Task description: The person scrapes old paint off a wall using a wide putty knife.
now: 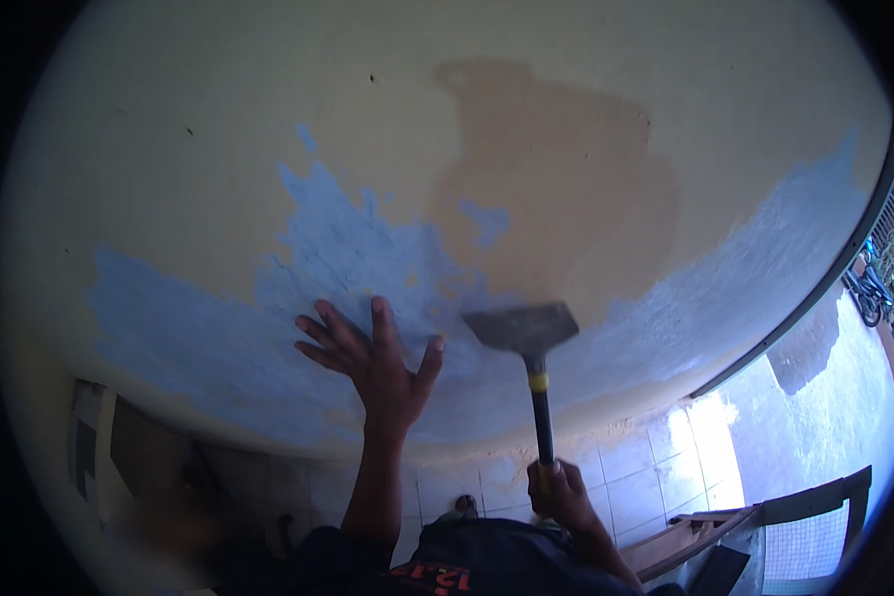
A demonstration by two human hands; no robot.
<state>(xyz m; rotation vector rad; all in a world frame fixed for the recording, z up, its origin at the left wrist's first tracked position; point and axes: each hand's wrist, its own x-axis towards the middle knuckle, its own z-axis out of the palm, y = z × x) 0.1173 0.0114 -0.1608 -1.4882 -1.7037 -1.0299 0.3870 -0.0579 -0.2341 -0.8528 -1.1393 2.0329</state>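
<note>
My left hand (380, 368) is raised against the wall (219, 149), its fingers spread over a patch of bare bluish surface (348, 243). My right hand (558, 490) is wrapped round the handle of a long-handled scraper (523, 328). Its wide, dark metal blade is at the wall, at the lower edge of a darker tan, damp-looking patch (556, 179). Yellow bands mark the scraper's black handle. Whether the blade touches the wall cannot be told from this view.
Pale floor tiles (616, 477) run along the foot of the wall, with crumbs of debris near its base. A wooden frame with mesh (805, 541) stands at the lower right. Beyond the wall's right edge, a motorcycle (869, 293) is parked outside. A blurred shape (174, 521) fills the lower left.
</note>
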